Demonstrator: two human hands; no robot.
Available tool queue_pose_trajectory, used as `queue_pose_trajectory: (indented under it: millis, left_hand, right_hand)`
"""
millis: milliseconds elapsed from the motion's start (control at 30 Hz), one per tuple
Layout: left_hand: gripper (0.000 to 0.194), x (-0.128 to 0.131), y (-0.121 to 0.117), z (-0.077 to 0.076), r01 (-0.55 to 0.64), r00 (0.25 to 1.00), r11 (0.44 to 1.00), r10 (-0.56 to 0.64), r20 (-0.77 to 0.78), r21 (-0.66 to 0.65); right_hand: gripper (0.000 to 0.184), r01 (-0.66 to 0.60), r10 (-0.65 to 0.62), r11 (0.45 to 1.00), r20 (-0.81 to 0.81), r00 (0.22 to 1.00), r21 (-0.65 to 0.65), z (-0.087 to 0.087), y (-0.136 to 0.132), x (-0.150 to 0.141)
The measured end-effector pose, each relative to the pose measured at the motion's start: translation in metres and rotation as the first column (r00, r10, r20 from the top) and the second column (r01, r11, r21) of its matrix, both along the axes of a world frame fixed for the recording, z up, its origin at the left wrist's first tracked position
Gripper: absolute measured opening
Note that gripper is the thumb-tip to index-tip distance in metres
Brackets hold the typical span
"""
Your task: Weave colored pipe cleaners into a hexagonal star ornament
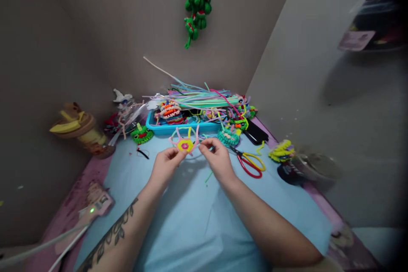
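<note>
My left hand (166, 162) pinches the lower left edge of a pipe-cleaner flower (185, 145). It has a yellow woven middle with a pink centre, and pastel pink, yellow and green loops stand out around it. On the flower's right side, the thumb and fingers of my right hand (218, 159) are pressed together at the end of a thin pipe-cleaner strand; the fingertips partly hide it. Both hands hover above the light blue cloth (188, 221). Just right of my right hand lie scissors (250, 165) with one red and one yellow handle.
Behind the hands, a blue tray (188, 128) holds pipe cleaners (207, 98) and fuzzy pieces. A green fuzzy figure (141, 134), a teal one (228, 135) and a black phone-like object (256, 132) lie nearby. A cup (91, 138) stands left, a power strip (99, 204) nearer.
</note>
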State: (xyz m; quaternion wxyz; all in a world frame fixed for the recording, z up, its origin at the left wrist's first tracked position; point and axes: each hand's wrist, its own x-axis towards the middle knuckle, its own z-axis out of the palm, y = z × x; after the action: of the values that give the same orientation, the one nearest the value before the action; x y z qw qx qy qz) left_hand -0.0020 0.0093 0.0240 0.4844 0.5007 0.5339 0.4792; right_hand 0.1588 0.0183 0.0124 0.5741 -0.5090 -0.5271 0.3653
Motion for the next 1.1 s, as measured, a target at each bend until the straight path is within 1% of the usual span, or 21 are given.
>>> queue_pose_trajectory:
  millis: [67,133,167,267,300,367,467,567,667,700,733,800,833,867,900,933,967,1033,1100]
  left_hand:
    - [0.030,-0.002,0.000,-0.004,0.040,0.999,0.999,-0.040,-0.004,-0.025]
    - [0.027,-0.002,0.000,-0.008,0.077,0.997,0.996,-0.077,0.002,-0.051]
    - [0.025,-0.002,0.000,-0.010,0.094,0.996,0.994,-0.093,0.008,-0.062]
    - [0.023,-0.003,0.000,-0.014,0.131,0.991,0.986,-0.128,0.033,-0.100]
    - [0.023,-0.003,0.000,-0.014,0.135,0.991,0.984,-0.131,0.043,-0.113]
    - [0.022,-0.005,0.001,-0.014,0.140,0.989,0.981,-0.133,0.058,-0.137]
    - [0.021,-0.007,0.001,-0.011,0.195,0.980,0.968,-0.184,0.079,-0.158]
    - [0.021,-0.008,0.001,-0.009,0.218,0.975,0.958,-0.204,0.090,-0.185]
    - [0.022,-0.009,0.000,-0.009,0.227,0.973,0.955,-0.216,0.079,-0.189]
    - [0.023,-0.009,0.000,-0.009,0.215,0.976,0.959,-0.206,0.067,-0.183]
    - [0.023,-0.009,-0.001,-0.009,0.178,0.984,0.969,-0.173,0.045,-0.173]
    - [0.026,-0.007,-0.005,-0.008,0.020,0.999,0.993,-0.023,-0.022,-0.118]
    - [0.028,-0.006,-0.007,-0.008,-0.086,0.995,0.994,0.083,-0.057,-0.060]
    - [0.028,-0.005,-0.009,-0.007,-0.168,0.982,0.986,0.168,-0.083,0.008]
    - [0.027,-0.003,-0.011,-0.006,-0.202,0.973,0.977,0.208,-0.099,0.063]
    - [0.023,-0.002,-0.013,-0.006,-0.191,0.972,0.978,0.201,-0.119,0.087]
    - [0.019,0.000,-0.014,-0.006,-0.155,0.974,0.984,0.167,-0.153,0.087]
    - [0.013,0.003,-0.016,-0.007,-0.082,0.974,0.995,0.091,-0.209,0.054]
    - [0.015,0.004,-0.015,-0.009,-0.044,0.974,0.999,0.047,-0.220,0.016]
  right_hand:
    - [0.019,0.030,-0.031,0.999,0.055,0.998,0.023,-0.005,0.001,0.001]
    - [0.019,-0.007,0.007,1.000,0.050,0.999,0.013,-0.011,0.003,0.000]
    - [0.018,-0.039,0.039,0.999,0.012,0.999,-0.009,-0.014,0.004,-0.001]
    - [0.017,-0.137,0.121,0.987,-0.168,0.978,-0.087,-0.022,0.008,-0.004]
    - [0.019,-0.151,0.127,0.983,-0.212,0.969,-0.104,-0.023,0.008,-0.004]
    - [0.021,-0.146,0.112,0.981,-0.243,0.964,-0.127,-0.025,0.009,-0.003]
    - [0.025,-0.154,0.122,0.975,-0.195,0.973,-0.161,-0.026,0.008,-0.001]
    - [0.032,-0.222,0.197,0.954,-0.136,0.971,-0.202,-0.024,0.005,-0.001]
    - [0.038,-0.259,0.242,0.947,-0.107,0.964,-0.192,-0.023,0.002,-0.004]
    - [0.039,-0.246,0.233,0.952,-0.092,0.968,-0.180,-0.022,0.001,-0.005]
    - [0.039,-0.220,0.211,0.961,-0.075,0.975,-0.167,-0.023,0.000,-0.007]
    - [0.040,-0.142,0.136,0.980,-0.052,0.989,-0.139,-0.024,-0.002,-0.009]
    - [0.040,-0.098,0.092,0.987,-0.055,0.994,-0.125,-0.025,-0.003,-0.010]
    - [0.039,-0.061,0.053,0.992,-0.071,0.996,-0.113,-0.026,-0.003,-0.011]
    - [0.038,-0.034,0.024,0.994,-0.100,0.995,-0.106,-0.027,-0.003,-0.012]
    - [0.036,-0.020,0.006,0.995,-0.137,0.991,-0.103,-0.028,-0.003,-0.014]
    - [0.035,-0.018,-0.001,0.995,-0.179,0.984,-0.101,-0.029,-0.003,-0.015]
    - [0.032,-0.047,0.019,0.994,-0.274,0.962,-0.096,-0.029,-0.004,-0.018]
    - [0.031,-0.080,0.042,0.992,-0.344,0.938,-0.098,-0.029,-0.005,-0.021]
